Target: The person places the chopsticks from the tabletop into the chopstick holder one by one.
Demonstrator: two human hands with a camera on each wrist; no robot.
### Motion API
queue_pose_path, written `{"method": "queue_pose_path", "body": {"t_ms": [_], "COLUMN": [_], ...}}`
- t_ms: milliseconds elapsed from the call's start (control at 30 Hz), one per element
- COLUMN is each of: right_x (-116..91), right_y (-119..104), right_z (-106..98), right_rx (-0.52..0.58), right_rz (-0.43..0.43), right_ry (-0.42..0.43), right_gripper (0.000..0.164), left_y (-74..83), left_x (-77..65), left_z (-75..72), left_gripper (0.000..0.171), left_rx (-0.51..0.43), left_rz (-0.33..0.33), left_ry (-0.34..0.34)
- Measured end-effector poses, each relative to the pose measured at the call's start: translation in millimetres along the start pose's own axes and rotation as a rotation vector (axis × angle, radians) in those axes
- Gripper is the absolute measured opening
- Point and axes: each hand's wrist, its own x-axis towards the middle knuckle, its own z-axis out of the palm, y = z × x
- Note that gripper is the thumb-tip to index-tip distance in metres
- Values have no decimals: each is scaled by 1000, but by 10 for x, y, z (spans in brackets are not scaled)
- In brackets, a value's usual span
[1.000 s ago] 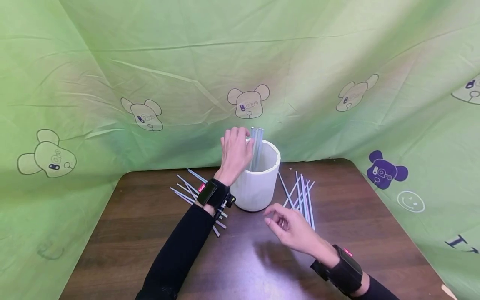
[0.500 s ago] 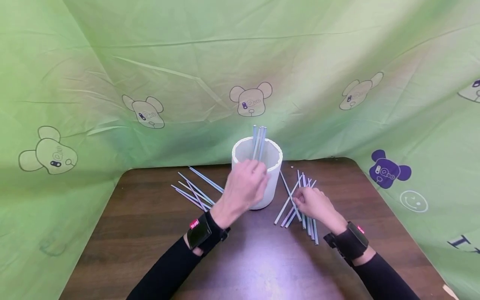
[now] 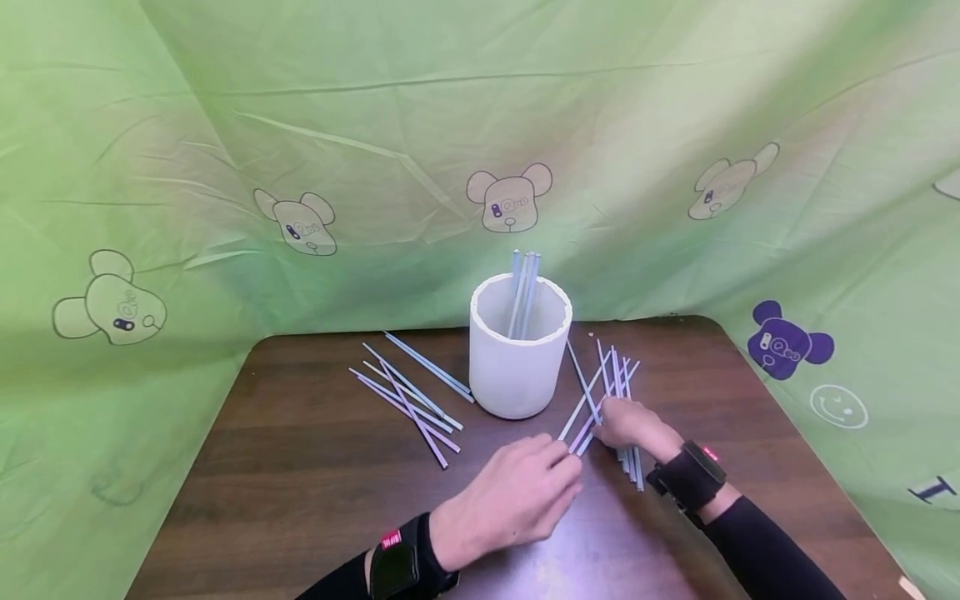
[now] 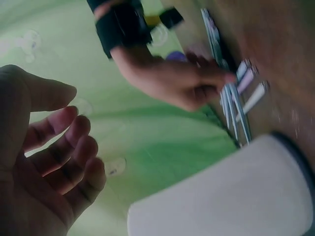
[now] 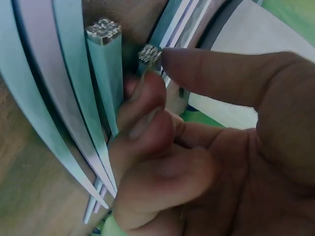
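Note:
My right hand (image 3: 637, 425) is down at the loose chopsticks (image 3: 637, 472) on the right side of the table. In the right wrist view, its thumb and forefinger pinch the silver-capped end of a chopstick (image 5: 149, 55); other blue and pink chopsticks (image 5: 106, 64) lie beside the fingers. My left hand (image 3: 517, 492) hovers over the table in front of the white cylindrical holder (image 3: 517, 375). Its fingers are loosely bent around nothing, as the left wrist view shows. Several pale blue chopsticks (image 3: 516, 271) stand in the holder, leaning, with their ends above the rim.
Another spread of blue and pink chopsticks (image 3: 408, 400) lies crossed on the brown wooden table (image 3: 300, 483), left of the holder. A green cloth (image 3: 375, 167) with printed bear heads hangs behind the table and at both sides.
My left hand has come away from the holder, down toward the table's front. The right hand has moved right and forward onto the right-hand chopsticks and taken hold of one.

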Motion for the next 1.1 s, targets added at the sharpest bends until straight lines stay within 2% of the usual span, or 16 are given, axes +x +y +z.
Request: {"method": "queue_pose_path", "body": {"t_ms": [100,200,300,367,467,600,833,1000,1100], "right_x": [7,-12,-49,-89,-173,-343,-704,-888,-928], "right_y": [7,6,-1,-9,-17,-64,-229,-371,-459], "right_z": [-3,-22,-87,-166,-320,-576,-1106,-1514,-1749], "right_rx": [7,19,51,76,110,174,252,325,358], "right_rz": [-15,-1,14,8,-15,-79,-280,-397,-446], "right_ry": [-10,17,88,164,322,583,1033,1274,1372], "right_gripper": [22,23,27,30,30,28,31,28,28], "left_y": [92,157,188,195,203,225,249,277,282], "left_x": [-56,-95,-128,-152,-188,-224,-276,-310,-325], "left_z": [-12,-12,1,15,36,65,107,132,139], "left_gripper": [12,12,13,14,13,12,12,13,13], "left_rx": [-38,-46,-36,-41,-58,-99,-103,-105,-99], "left_rz": [16,49,62,51,34,9,-3,10,20], "left_ry": [-23,-14,-3,-12,-52,-101,-99,-67,-58]}}
